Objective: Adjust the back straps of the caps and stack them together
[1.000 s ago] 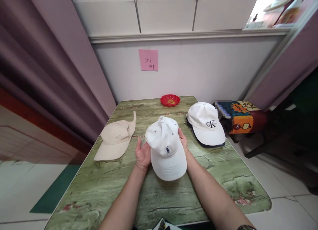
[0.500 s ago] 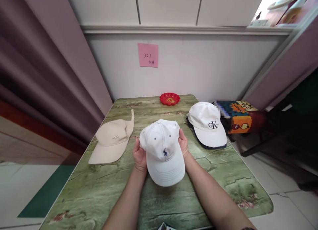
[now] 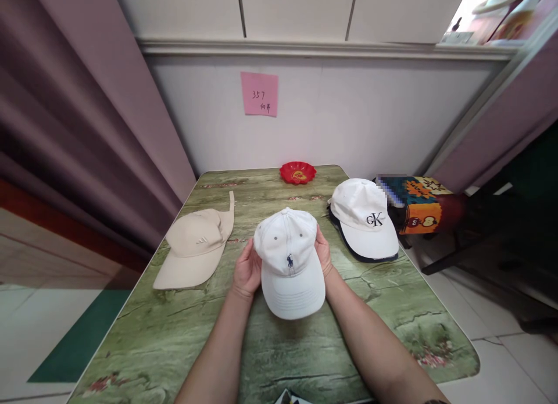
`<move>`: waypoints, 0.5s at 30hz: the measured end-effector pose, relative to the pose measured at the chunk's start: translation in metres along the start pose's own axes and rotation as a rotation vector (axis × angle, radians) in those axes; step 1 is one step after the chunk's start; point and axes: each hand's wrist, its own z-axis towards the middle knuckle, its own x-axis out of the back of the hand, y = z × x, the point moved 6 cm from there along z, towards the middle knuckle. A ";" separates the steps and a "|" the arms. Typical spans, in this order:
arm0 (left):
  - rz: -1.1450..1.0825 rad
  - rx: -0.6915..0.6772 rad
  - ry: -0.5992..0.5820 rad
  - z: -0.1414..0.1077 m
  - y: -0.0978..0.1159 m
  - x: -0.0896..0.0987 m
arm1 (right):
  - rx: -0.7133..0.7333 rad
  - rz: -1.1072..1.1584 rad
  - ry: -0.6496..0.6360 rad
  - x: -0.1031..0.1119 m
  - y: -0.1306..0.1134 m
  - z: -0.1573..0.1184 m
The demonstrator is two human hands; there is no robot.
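Between my two hands is a white baseball cap [image 3: 288, 258] with a small dark blue horse-and-rider emblem, its brim pointing toward me. My left hand [image 3: 246, 270] grips its left side, thumb up and the other fingers partly hidden. On the opposite side my right hand [image 3: 322, 251] holds the cap's edge, with most fingers behind it. A beige cap [image 3: 196, 247] lies on the table to the left, its strap sticking up at the back. To the right, a white cap with "GK" lettering [image 3: 364, 218] rests on a dark cap [image 3: 349, 241], of which only the edge shows.
The caps are over a green wood-patterned table [image 3: 174, 346]. A red scalloped dish [image 3: 297, 173] stands at its far edge, against the wall. A pink note [image 3: 259, 94] is stuck above. Beyond the right edge is a colourful printed box [image 3: 421, 209].
The white cap has turned slightly and shifted a little to the right in my hands, its brim a bit farther from me. My left hand has tilted with it. The other caps stay put.
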 end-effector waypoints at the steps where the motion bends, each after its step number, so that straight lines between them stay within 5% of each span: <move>1: 0.033 0.023 0.025 -0.001 0.002 0.001 | 0.007 0.011 -0.009 0.001 -0.002 0.001; 8: 0.235 0.152 0.271 -0.002 0.032 -0.018 | -0.041 0.045 -0.036 0.004 0.001 0.004; 12: 0.323 -0.029 0.415 0.006 0.063 -0.051 | -0.031 0.056 -0.058 0.002 0.005 0.004; 15: 0.488 -0.176 0.404 0.013 0.083 -0.082 | 0.034 0.040 -0.069 0.002 0.004 0.007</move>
